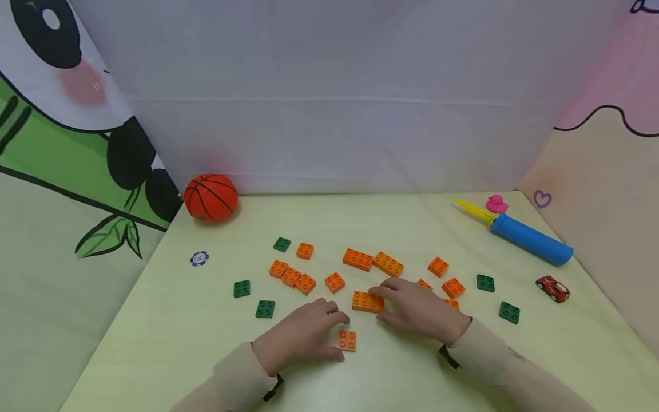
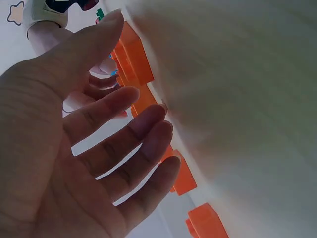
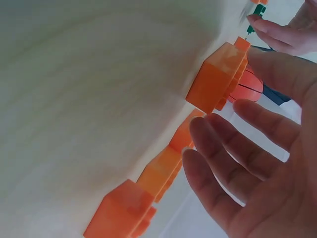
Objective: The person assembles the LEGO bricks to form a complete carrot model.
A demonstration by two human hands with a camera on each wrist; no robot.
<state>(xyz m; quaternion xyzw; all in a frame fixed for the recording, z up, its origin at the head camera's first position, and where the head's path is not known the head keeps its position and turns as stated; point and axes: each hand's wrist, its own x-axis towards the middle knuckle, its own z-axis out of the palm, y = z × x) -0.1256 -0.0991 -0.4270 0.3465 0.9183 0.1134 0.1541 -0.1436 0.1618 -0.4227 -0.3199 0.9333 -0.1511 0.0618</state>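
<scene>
My left hand (image 1: 306, 333) lies low over the table, thumb and fingers spread to either side of a square orange toy brick (image 1: 347, 340). A gap shows between fingertips and brick in the head view; the left wrist view shows the brick (image 2: 133, 54) close to the thumb. To the right, my right hand (image 1: 417, 306) reaches to the right end of a longer orange brick (image 1: 366, 301). In the right wrist view this hand (image 3: 262, 153) has its fingers loosely bent and apart beside an orange brick (image 3: 215, 77), without a visible grip.
Behind the hands lie several orange bricks (image 1: 357, 259), with green bricks (image 1: 265, 309) at both sides. A basketball (image 1: 211, 197) and a poker chip (image 1: 199, 258) are left. At right are a blue pump (image 1: 530, 237), a pink duck (image 1: 496, 203) and a red toy car (image 1: 553, 289).
</scene>
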